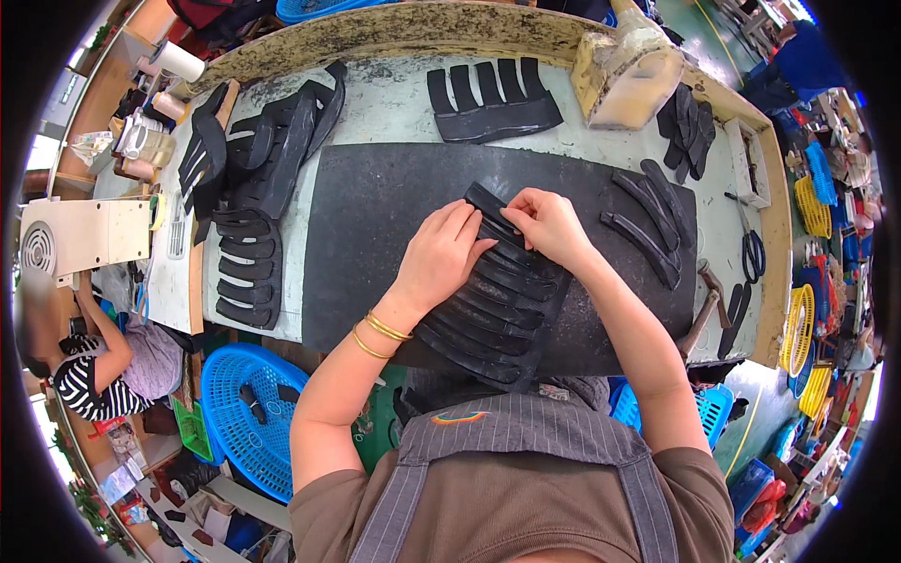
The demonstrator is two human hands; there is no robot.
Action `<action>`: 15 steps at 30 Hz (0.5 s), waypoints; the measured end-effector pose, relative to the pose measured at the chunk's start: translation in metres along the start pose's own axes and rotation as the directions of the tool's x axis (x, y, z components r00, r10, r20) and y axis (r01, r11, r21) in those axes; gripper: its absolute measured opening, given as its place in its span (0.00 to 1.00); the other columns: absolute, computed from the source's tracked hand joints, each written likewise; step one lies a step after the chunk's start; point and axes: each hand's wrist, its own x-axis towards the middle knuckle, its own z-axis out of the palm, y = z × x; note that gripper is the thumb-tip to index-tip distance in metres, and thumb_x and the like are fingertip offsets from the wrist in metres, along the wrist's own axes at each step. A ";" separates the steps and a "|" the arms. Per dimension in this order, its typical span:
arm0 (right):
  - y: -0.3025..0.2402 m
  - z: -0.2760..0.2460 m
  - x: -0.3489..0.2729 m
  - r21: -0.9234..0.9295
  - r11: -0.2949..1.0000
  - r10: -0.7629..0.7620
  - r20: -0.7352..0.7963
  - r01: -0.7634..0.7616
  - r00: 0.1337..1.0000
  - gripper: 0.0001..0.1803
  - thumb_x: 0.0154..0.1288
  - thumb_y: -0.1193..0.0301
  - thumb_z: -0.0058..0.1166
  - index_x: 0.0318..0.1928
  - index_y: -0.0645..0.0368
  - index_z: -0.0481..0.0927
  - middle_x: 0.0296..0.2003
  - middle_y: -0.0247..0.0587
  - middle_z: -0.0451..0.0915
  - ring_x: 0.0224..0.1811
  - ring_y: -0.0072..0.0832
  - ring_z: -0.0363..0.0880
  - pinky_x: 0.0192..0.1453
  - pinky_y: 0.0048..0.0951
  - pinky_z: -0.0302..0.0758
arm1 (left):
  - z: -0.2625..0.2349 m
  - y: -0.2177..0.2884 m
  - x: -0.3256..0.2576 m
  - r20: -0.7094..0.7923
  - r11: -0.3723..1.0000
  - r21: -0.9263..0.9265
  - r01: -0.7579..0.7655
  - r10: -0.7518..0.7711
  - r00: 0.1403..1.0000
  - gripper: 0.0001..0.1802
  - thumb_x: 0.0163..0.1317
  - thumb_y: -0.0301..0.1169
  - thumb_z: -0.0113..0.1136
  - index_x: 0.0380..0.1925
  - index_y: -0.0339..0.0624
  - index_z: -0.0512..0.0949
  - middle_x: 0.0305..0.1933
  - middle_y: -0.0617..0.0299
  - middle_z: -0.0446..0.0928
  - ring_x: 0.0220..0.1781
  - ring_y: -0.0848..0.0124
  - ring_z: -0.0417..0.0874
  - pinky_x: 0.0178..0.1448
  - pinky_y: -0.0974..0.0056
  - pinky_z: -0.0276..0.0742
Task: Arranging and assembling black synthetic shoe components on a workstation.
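A black slotted piece [502, 310] with a row of narrow strips lies on the dark work mat [375, 235], its lower end at the near edge close to my body. My left hand [441, 251], with gold bangles at the wrist, pinches the left edge of its upper strips between thumb and fingers. Opposite it, my right hand [552, 228] grips the right side of a top strip with thumb and bent fingers. The fingertips hide part of that strip. Several loose curved black strips [648, 216] rest on the mat to the right.
At the back lie a black comb-shaped piece [493, 103] and a glue-crusted container [629, 80]. More slotted black pieces [249, 267] are stacked left. A hammer [704, 314] and scissors [753, 253] lie right. Blue basket [221, 403] and another person [99, 371] are at left.
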 end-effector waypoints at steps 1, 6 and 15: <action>0.001 0.000 0.001 0.003 1.000 0.003 -0.001 -0.003 1.000 0.11 0.65 0.69 0.60 0.33 0.66 0.81 0.19 0.39 0.80 0.17 0.24 0.80 0.25 0.27 0.74 | 0.001 -0.001 0.001 0.002 1.000 0.006 -0.010 0.010 1.000 0.20 0.58 0.33 0.68 0.45 0.29 0.79 0.50 0.50 0.78 0.59 0.53 0.78 0.60 0.55 0.76; 0.003 -0.001 0.002 -0.040 0.999 0.014 -0.009 -0.015 1.000 0.12 0.65 0.67 0.60 0.34 0.65 0.82 0.21 0.41 0.82 0.18 0.27 0.81 0.27 0.29 0.76 | 0.005 -0.002 0.004 0.099 1.000 -0.021 -0.021 0.023 0.995 0.25 0.56 0.36 0.70 0.47 0.28 0.76 0.53 0.46 0.75 0.63 0.49 0.74 0.64 0.52 0.73; 0.025 -0.026 -0.039 -0.104 0.985 -0.162 -0.229 0.141 0.960 0.09 0.63 0.72 0.63 0.39 0.63 0.79 0.27 0.43 0.83 0.27 0.25 0.84 0.31 0.30 0.78 | 0.001 -0.008 0.010 0.180 0.997 -0.026 -0.075 0.078 0.980 0.29 0.60 0.42 0.66 0.50 0.29 0.72 0.59 0.43 0.71 0.67 0.46 0.70 0.70 0.48 0.67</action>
